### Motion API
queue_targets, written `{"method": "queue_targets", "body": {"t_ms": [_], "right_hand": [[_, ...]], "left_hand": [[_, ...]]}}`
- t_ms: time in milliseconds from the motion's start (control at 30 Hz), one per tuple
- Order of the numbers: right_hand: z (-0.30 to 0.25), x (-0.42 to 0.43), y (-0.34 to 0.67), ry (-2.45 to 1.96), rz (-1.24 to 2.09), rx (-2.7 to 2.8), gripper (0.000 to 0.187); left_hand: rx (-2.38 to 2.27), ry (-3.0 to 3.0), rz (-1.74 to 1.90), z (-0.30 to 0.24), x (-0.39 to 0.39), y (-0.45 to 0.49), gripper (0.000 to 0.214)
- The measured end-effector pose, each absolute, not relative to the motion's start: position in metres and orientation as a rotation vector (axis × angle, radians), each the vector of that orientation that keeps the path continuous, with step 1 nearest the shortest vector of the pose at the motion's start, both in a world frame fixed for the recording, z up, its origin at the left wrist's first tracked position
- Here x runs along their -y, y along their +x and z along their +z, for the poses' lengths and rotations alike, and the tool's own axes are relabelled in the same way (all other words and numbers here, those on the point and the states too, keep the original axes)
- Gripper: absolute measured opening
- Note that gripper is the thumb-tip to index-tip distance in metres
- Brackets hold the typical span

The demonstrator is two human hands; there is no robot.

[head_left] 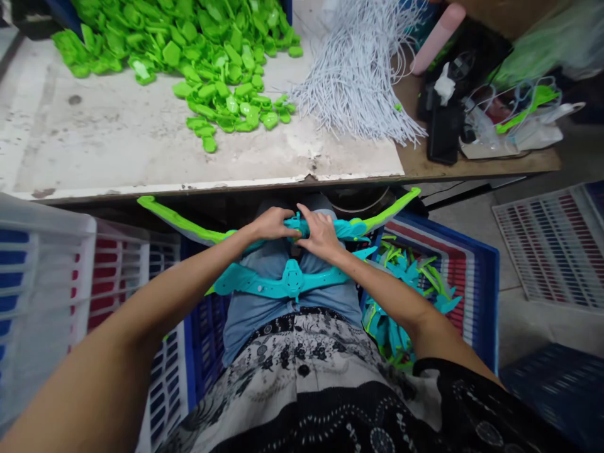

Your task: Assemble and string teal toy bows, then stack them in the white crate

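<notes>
Both my hands meet over my lap on a toy bow (358,225) with a teal middle and lime green limbs that sweep out to left and right. My left hand (272,223) is closed on the bow's teal grip from the left. My right hand (319,234) presses down on the same middle part, fingers curled over it. A second teal bow piece (287,281) lies across my thighs just below, touched by neither hand.
A worn white table (117,138) ahead carries a heap of small green plastic parts (207,56) and a bundle of white cords (358,75). A blue crate (467,264) of teal and green bow parts stands at my right, a white crate (42,283) at my left.
</notes>
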State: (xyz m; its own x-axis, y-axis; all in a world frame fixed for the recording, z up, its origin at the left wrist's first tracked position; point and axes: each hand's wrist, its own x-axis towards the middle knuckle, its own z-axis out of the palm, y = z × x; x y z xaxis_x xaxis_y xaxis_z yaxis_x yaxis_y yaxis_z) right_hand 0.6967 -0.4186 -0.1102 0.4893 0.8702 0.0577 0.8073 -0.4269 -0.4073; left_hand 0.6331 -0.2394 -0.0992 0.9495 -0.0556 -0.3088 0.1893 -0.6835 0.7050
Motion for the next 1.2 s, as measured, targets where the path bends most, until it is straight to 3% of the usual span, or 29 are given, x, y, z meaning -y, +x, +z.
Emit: {"method": "queue_targets", "body": {"t_ms": [133,233,333,467,733,800,867,967,1033,1100,1200], "right_hand": [[-0.1,0.427,0.693,-2.32,0.212,1.588,0.073],[-0.08,0.436,0.708,-2.07,0.274,1.67,0.047],[-0.052,0.432,0.753,-2.104,0.086,1.416,0.026],[-0.024,0.4,0.842,-2.544,-0.216,1.017,0.03],[-0.01,0.359,0.897,-2.826,0.015,0.97,0.03],[-0.004,0.391,0.885,-2.7,0.213,1.022,0.024],[-0.001,0.443,0.866,-2.445,0.622,1.096,0.018],[-0.005,0.539,0.826,-1.952,1.347,1.061,0.025],[-0.014,0.596,0.798,-1.729,1.621,0.888,0.028],[-0.026,0.636,0.775,-1.64,1.449,0.62,0.028],[-0.045,0.658,0.761,-1.649,0.714,0.232,0.028]], "left_hand": [[-0.008,2.606,-0.207,-0.092,0.259,0.605,0.047],[-0.008,2.867,-0.019,-0.097,0.277,0.583,0.042],[-0.016,3.003,0.111,-0.109,0.289,0.575,0.047],[-0.143,3.04,0.083,-0.118,0.298,0.582,0.057],[-0.277,3.027,0.046,-0.117,0.295,0.588,0.059],[-0.299,3.026,0.046,-0.117,0.294,0.588,0.059],[-0.317,3.015,0.053,-0.114,0.293,0.588,0.059],[-0.298,2.976,0.129,-0.105,0.297,0.588,0.061],[-0.169,2.917,0.207,-0.098,0.305,0.589,0.06],[0.076,2.806,0.168,-0.093,0.317,0.589,0.053],[0.306,2.586,-0.15,-0.092,0.339,0.592,0.042]]}}
